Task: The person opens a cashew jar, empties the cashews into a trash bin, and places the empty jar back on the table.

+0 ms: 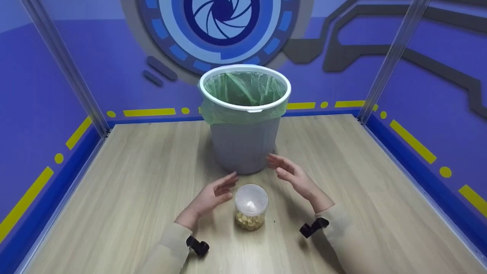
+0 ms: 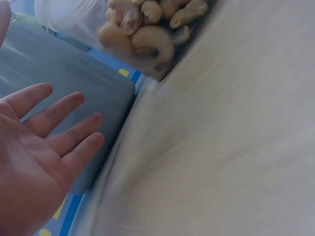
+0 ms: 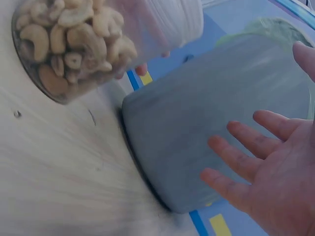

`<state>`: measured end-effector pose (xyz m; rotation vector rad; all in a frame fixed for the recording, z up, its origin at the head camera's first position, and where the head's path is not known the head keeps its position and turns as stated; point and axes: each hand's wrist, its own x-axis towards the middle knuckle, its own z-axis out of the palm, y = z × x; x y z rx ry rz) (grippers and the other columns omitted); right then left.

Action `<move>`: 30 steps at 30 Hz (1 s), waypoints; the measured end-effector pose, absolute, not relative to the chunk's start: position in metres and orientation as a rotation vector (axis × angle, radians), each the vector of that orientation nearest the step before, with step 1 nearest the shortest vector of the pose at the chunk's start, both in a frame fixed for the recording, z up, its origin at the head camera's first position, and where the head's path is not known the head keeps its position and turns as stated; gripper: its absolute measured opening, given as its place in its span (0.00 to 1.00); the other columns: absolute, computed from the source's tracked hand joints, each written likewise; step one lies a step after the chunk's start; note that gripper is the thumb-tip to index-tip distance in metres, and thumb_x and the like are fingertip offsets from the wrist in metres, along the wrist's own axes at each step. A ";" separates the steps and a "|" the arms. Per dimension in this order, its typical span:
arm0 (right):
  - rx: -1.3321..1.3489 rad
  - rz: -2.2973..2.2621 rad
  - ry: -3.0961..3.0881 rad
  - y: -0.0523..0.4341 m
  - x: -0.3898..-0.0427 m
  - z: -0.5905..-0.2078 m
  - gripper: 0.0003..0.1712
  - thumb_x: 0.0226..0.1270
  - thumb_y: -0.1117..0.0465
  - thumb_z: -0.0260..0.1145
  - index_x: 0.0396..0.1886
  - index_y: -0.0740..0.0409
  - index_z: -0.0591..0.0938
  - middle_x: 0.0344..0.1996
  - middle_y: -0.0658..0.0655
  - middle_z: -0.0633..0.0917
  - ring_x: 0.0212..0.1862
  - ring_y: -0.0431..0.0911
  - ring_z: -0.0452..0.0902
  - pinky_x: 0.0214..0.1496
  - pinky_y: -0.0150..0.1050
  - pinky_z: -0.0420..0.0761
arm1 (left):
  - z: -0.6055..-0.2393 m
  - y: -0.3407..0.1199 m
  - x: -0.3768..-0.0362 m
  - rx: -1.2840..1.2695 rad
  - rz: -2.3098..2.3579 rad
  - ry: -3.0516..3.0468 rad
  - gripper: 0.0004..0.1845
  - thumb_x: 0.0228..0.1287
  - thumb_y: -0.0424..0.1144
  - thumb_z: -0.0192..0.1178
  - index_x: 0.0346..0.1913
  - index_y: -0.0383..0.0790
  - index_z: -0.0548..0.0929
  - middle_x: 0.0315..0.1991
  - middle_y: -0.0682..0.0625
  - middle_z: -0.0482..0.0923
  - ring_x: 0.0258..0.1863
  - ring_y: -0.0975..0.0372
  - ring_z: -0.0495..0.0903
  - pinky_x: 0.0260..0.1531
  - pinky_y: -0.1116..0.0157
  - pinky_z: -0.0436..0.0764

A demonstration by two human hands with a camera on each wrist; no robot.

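A clear plastic jar with a whitish lid stands upright on the table, partly filled with cashews. To its left is my left hand, fingers extended and apart from the jar. My right hand is held off to the jar's right and farther back, its fingers loosely straight near the front of a grey bin. Both wrist views show a palm with spread fingers and nothing held: the left hand and the right hand.
Behind the jar stands the bin, lined with a green bag under a white rim. Blue printed panels enclose the wooden table at the back and sides. A small dark speck lies right of the jar.
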<state>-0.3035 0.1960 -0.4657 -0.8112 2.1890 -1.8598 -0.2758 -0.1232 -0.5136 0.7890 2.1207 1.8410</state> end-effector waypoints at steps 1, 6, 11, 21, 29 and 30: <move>-0.830 -1.849 2.186 0.195 -0.302 -0.465 0.31 0.81 0.63 0.51 0.78 0.67 0.61 0.75 0.74 0.65 0.75 0.72 0.61 0.74 0.60 0.67 | -0.514 -0.122 -0.275 0.798 1.830 2.112 0.46 0.68 0.55 0.67 0.80 0.38 0.60 0.77 0.36 0.64 0.76 0.41 0.64 0.73 0.49 0.68; -0.937 -1.782 2.151 0.189 -0.295 -0.462 0.33 0.80 0.61 0.58 0.77 0.69 0.62 0.75 0.75 0.65 0.75 0.69 0.62 0.70 0.37 0.73 | -0.514 -0.117 -0.272 0.842 1.803 2.037 0.53 0.60 0.62 0.71 0.79 0.36 0.62 0.77 0.36 0.64 0.75 0.41 0.66 0.74 0.46 0.66; -1.004 -1.638 2.198 0.183 -0.287 -0.459 0.38 0.71 0.59 0.69 0.76 0.63 0.67 0.74 0.71 0.69 0.74 0.66 0.66 0.71 0.61 0.72 | -0.515 -0.112 -0.270 0.851 1.761 2.014 0.52 0.58 0.58 0.75 0.78 0.36 0.63 0.77 0.38 0.66 0.74 0.44 0.68 0.72 0.50 0.70; -1.100 -1.404 2.306 0.169 -0.273 -0.458 0.47 0.54 0.58 0.83 0.72 0.64 0.72 0.69 0.65 0.76 0.67 0.61 0.72 0.64 0.59 0.78 | -0.517 -0.103 -0.266 0.813 1.634 2.143 0.50 0.53 0.47 0.79 0.76 0.36 0.67 0.70 0.40 0.76 0.70 0.49 0.74 0.69 0.63 0.71; -1.141 -1.259 2.432 0.162 -0.264 -0.459 0.52 0.46 0.57 0.86 0.72 0.61 0.72 0.66 0.61 0.76 0.64 0.56 0.71 0.59 0.45 0.81 | -0.519 -0.098 -0.263 0.793 1.605 2.175 0.49 0.50 0.38 0.78 0.76 0.34 0.67 0.67 0.40 0.77 0.67 0.50 0.75 0.68 0.63 0.70; -1.144 -1.251 2.434 0.161 -0.263 -0.459 0.53 0.46 0.57 0.86 0.72 0.62 0.72 0.66 0.62 0.76 0.64 0.56 0.70 0.58 0.45 0.81 | -0.520 -0.098 -0.263 0.797 1.604 2.173 0.49 0.49 0.37 0.78 0.76 0.35 0.67 0.67 0.41 0.78 0.67 0.50 0.75 0.68 0.63 0.70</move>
